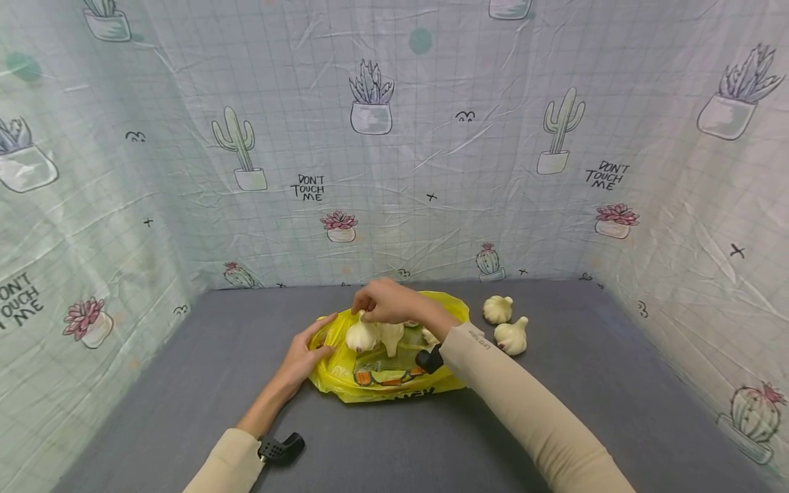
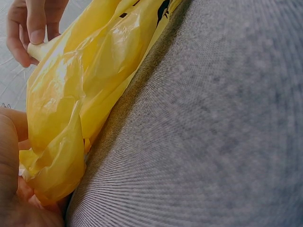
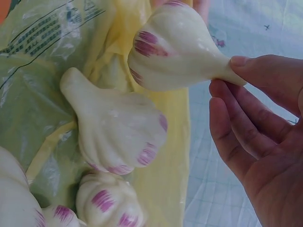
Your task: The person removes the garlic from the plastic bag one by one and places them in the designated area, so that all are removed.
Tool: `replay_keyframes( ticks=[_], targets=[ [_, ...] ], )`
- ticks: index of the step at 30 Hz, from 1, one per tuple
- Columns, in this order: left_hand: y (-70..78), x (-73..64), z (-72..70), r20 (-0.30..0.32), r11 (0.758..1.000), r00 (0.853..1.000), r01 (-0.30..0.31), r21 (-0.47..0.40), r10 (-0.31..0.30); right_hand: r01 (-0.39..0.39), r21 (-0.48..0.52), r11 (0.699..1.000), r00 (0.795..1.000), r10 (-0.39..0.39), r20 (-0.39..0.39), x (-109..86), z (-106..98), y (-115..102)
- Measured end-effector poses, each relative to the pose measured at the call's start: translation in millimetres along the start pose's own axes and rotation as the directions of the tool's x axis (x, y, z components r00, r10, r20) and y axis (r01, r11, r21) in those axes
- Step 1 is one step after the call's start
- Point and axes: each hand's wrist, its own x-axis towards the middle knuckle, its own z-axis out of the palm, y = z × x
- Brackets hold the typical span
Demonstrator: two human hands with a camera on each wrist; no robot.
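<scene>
A yellow plastic bag (image 1: 339,373) lies on the grey surface with several garlic bulbs on it. My right hand (image 1: 388,301) reaches over the bag and pinches one garlic bulb (image 3: 173,49) by its stem, thumb against fingertips. Close by on the bag sits another garlic bulb (image 3: 118,125), its stem toward me in the head view. My left hand (image 1: 306,350) holds the bag's left side, where crumpled plastic (image 2: 57,170) gathers between thumb and fingers.
Two loose garlic bulbs, a rear one (image 1: 497,309) and a front one (image 1: 511,336), lie right of the bag on the grey tabletop (image 1: 246,329). A printed curtain (image 1: 407,164) hangs behind and along both sides.
</scene>
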Motion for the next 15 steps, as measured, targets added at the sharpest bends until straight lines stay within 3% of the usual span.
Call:
replay_keyframes(
  ticks=[15],
  targets=[
    [-0.2, -0.1, -0.1, 0.002, 1.000, 1.000, 0.001, -0.006, -0.001, 0.037, 0.036, 0.999, 0.994, -0.034, -0.099, -25.1, -13.4, -11.6]
  ],
)
